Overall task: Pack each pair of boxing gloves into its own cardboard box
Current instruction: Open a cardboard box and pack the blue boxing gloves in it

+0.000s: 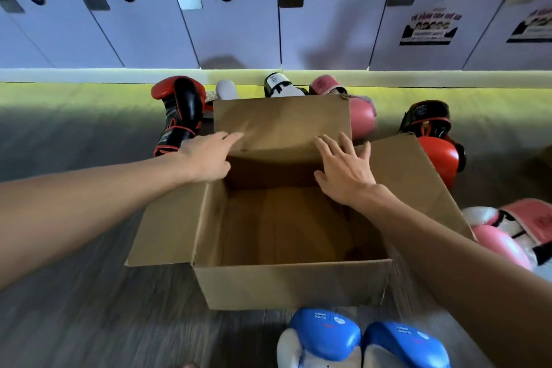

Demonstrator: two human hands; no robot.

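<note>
An open cardboard box point(286, 284) stands on the floor in front of me, with nothing visible inside. My left hand point(209, 158) rests with fingers spread at the left end of its upright far flap point(280, 119). My right hand point(343, 167) lies flat, fingers apart, on the flap's right end. Two blue and white gloves point(361, 340) lie side by side just before the box. A red and black glove point(179, 110) lies far left, another point(433, 140) at the right. Pink gloves lie behind the box point(360, 115) and at the right edge point(507, 233).
A white and black glove point(279, 86) sits behind the far flap. Grey numbered lockers point(233, 15) line the wall beyond a yellow-green strip of floor. The box's side flaps point(161, 236) lie folded outward. Grey wood-look floor point(89, 323) spreads to the left.
</note>
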